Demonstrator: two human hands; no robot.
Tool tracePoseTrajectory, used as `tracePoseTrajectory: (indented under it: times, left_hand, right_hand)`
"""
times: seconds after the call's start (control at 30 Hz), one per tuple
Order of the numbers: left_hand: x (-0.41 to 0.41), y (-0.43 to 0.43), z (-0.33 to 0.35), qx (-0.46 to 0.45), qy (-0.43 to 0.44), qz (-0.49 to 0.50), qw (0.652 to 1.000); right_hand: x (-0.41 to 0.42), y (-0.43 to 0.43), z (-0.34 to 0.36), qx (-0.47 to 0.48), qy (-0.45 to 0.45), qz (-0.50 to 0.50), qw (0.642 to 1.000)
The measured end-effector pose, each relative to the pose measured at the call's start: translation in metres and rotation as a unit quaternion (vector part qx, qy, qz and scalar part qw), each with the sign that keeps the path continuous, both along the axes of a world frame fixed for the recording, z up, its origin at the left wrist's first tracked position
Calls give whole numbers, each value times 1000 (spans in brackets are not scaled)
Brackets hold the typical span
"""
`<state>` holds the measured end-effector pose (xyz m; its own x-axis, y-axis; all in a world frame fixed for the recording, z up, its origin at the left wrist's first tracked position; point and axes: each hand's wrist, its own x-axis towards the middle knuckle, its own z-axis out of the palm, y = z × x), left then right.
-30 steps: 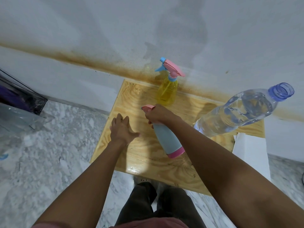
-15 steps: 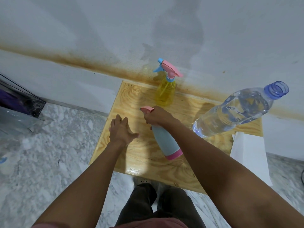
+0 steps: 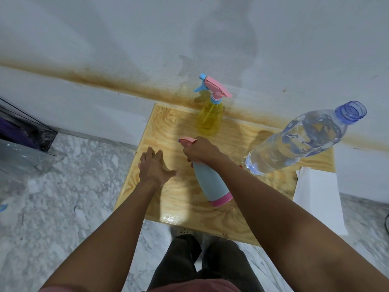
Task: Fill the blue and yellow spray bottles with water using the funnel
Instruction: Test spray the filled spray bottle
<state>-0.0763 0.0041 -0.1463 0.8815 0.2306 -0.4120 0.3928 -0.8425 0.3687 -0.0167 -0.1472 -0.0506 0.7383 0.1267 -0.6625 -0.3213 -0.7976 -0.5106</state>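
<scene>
A single wide-angle view from the person's head looks steeply down and forward, close over a small wooden table set against a white wall. Both forearms reach in from the bottom edge, marble floor alongside.

soft even light, faint shadows on the wall; wide-angle edges bend.

Right hand grips the blue spray bottle at centre of the worktop; yellow spray bottle at 12 o'clock, left hand open at 9.
</scene>
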Motion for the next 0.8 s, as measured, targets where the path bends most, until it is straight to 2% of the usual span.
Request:
tracePoseTrajectory:
  times: [0.2,0.67,0.8]
  left_hand:
    - [0,-1,0,1,-1,1,1000]
    - [1,-1,-4,-3,1,5,1000]
    - [1,0,-6,-3,1,5,1000]
  right_hand:
    - [-1,-1,-7,3,-2,18,1000]
    - [-6,-3,-8,11,-30,-11,999]
    - [-3,1,-13,0,-34,13,999]
